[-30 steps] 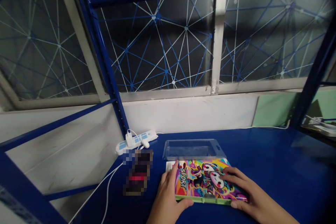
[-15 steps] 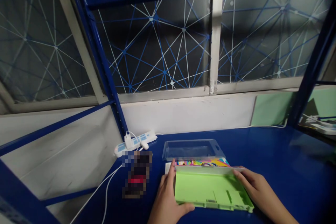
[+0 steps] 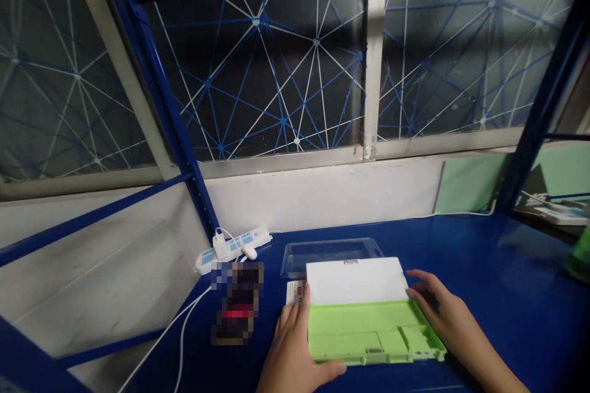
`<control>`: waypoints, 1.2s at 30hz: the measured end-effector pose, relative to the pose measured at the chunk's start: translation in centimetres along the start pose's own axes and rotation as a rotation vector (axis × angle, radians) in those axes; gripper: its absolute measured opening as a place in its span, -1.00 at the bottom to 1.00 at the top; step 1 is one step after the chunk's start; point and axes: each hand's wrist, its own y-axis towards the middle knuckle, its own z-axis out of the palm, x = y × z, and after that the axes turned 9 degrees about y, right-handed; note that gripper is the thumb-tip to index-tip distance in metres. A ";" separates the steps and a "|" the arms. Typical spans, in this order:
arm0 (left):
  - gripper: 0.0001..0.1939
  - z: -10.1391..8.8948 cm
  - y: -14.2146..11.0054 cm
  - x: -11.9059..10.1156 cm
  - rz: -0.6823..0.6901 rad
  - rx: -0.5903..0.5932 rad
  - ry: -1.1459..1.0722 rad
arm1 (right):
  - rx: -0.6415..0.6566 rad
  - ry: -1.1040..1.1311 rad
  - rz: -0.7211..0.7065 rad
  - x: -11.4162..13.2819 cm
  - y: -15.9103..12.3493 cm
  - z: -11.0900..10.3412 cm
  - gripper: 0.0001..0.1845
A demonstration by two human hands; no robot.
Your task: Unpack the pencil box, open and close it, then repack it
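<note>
A shallow light-green plastic pencil case lies on the blue table with its white lid tilted up at the back. Molded compartments show in its right half. My left hand grips the left end, thumb along the front edge and fingers up the side. At the right end, my right hand has its thumb and forefinger apart beside the lid's right edge, and the thumb tip seems to touch it. Behind the lid is a clear plastic tray. A printed card peeks out at the left, mostly hidden.
A white power strip with a plug and cables lies at the back left. Nearer stands a pixelated dark item. White cables run down the left side. Blue frame posts and a window bound the table.
The white lid has swung further up and back, now showing its broad inner face and covering the colourful card. My right forefinger has lifted away from the thumb. The view has shifted slightly.
</note>
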 end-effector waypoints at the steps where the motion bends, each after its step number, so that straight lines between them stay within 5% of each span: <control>1: 0.33 0.0 0.0 0.0 0.001 0.001 0.014 | 0.003 -0.003 -0.006 -0.1 -0.1 -0.1 -0.55; 14: 0.22 -0.4 0.1 -0.2 0.003 0.044 0.071 | 0.125 0.072 -0.017 0.8 -0.4 -0.6 -0.60; 22: 0.21 0.8 -0.3 0.9 0.027 -0.092 -0.154 | 0.327 0.150 -0.008 0.9 -1.7 -1.4 -0.26; 29: 0.31 1.0 -0.2 1.2 -0.016 -0.112 -0.221 | 0.175 0.120 -0.114 -0.4 -1.6 -0.9 -0.35; 32: 0.21 0.7 -0.3 0.9 -0.038 -0.119 -0.213 | 0.117 0.128 -0.115 -0.8 -1.5 -0.8 -0.39; 36: -0.14 0.1 -0.3 0.4 0.011 -0.142 -0.151 | 0.241 0.109 -0.115 0.4 -1.7 -1.4 -0.58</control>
